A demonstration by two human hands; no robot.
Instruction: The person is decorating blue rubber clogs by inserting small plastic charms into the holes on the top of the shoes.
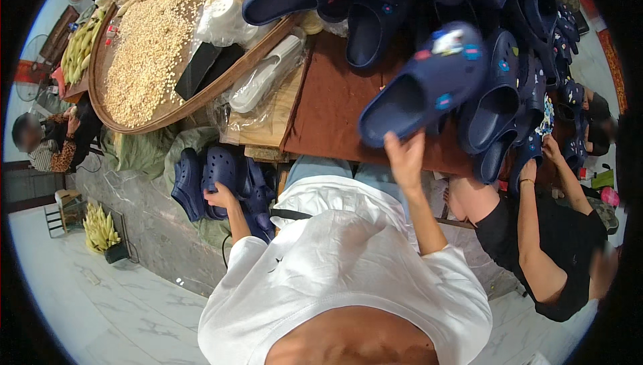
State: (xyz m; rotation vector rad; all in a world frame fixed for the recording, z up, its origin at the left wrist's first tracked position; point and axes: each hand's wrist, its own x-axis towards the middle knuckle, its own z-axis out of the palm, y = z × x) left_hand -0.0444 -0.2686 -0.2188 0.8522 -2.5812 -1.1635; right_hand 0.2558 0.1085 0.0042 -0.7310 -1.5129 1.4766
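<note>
**Two hands among navy clogs**

Because the white shirt fills the lower middle of the view, both upper arms are hidden and only the forearms emerge from its sleeves. The left hand sits at about nine o'clock from the shirt's collar, its fingers tucked against a stack of navy clogs beside the table; how tightly it grips cannot be told, as the fingertips vanish behind the shoes. The right hand is raised toward twelve o'clock, forearm upright, fingers closed on the heel edge of a single navy clog, which tilts with its opening facing left and bears small coloured charms on its top.

At one to three o'clock of that held clog lies a big heap of similar clogs, overlapping so thickly that individual shoes are hard to separate. The brown table shows bare beneath. At ten o'clock a wide round basket tray holds pale grain, partly covered by plastic-wrapped items. At four o'clock a co-worker in black reaches both arms up to the heap, blocking its lower edge. A blurred seated person appears far at nine o'clock.
</note>
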